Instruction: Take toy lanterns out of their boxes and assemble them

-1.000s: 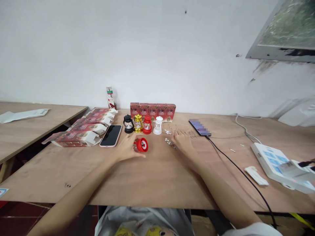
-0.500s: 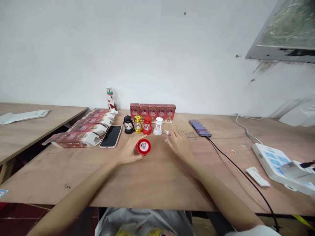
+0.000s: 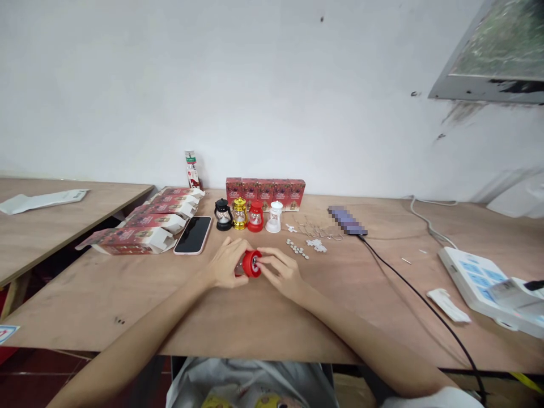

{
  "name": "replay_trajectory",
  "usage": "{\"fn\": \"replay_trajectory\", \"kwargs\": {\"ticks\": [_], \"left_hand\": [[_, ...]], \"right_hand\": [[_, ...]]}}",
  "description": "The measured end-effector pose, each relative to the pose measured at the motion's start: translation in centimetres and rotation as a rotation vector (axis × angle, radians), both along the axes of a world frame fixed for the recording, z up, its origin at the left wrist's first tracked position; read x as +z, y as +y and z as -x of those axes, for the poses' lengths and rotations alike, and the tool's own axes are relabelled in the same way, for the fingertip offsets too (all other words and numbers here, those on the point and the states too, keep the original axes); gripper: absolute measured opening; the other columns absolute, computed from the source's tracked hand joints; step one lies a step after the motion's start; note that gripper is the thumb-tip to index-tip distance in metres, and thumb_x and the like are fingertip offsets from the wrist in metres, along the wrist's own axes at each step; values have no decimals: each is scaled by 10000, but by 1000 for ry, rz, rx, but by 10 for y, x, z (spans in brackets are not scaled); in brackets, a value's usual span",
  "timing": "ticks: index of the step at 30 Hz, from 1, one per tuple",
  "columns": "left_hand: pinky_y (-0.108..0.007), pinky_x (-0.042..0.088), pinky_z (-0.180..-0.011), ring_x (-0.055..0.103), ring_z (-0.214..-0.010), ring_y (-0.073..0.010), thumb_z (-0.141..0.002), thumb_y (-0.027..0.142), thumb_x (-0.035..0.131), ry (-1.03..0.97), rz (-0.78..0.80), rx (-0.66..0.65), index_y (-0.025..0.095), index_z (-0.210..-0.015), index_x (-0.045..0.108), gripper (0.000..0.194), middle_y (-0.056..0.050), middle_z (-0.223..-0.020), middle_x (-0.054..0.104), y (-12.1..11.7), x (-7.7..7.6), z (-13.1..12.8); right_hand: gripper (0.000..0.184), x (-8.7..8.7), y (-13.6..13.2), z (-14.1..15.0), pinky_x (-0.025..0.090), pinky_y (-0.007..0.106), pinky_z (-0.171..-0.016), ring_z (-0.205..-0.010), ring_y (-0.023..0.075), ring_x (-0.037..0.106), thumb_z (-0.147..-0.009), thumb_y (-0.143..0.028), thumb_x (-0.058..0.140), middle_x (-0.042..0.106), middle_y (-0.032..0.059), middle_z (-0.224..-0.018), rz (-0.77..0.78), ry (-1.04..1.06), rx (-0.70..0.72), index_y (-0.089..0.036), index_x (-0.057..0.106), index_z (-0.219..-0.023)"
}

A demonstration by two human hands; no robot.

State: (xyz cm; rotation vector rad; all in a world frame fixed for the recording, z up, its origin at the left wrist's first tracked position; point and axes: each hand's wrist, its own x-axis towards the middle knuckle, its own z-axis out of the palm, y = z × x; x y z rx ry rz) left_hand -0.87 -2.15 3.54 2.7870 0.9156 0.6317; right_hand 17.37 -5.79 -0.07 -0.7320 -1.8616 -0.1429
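Note:
A small red toy lantern (image 3: 250,263) lies on its side on the wooden table (image 3: 263,317), its base turned to the right. My left hand (image 3: 225,265) is closed around its left part. My right hand (image 3: 281,272) is at the lantern's base, fingers pinched against it; whether they hold something small I cannot make out. Just behind stand a black lantern (image 3: 222,215), a gold lantern (image 3: 239,213), a red lantern (image 3: 255,216) and a white lantern (image 3: 273,217) in a row.
Red boxes (image 3: 264,191) line the wall; flattened red cartons (image 3: 144,224) and a phone (image 3: 193,234) lie left. Small button cells (image 3: 297,249) and white bits (image 3: 317,245) lie right of my hands. A second phone (image 3: 347,221), a black cable (image 3: 408,294) and a white device (image 3: 484,283) are further right.
My right hand has come left from the small parts to the lantern's base. My left hand has drawn the lantern slightly nearer and turned its base toward the right hand.

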Motion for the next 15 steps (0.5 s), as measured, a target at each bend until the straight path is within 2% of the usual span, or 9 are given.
{"fn": "replay_trajectory", "kwargs": {"ticks": [10,15], "left_hand": [[-375,386,-789,530,-847,-241,-569,237,514,-14,32,-2,198,-910,412,357,-54,-909,539,0,-8,-1],[-341,424,-744,532,-825,-230,-567,216,498,-74,79,-57,206,-905,410,349,-52,-887,532,2,-9,-1]], "right_hand": [[106,-7,4,-3,551,262,-709,-832,152,658,-839,-138,499,668,98,-930,-119,-141,-64,-188,561,-770],[97,-10,5,-4,556,268,-708,-833,160,661,-824,-120,506,667,101,-916,-148,-163,-78,-188,560,-780]]}}
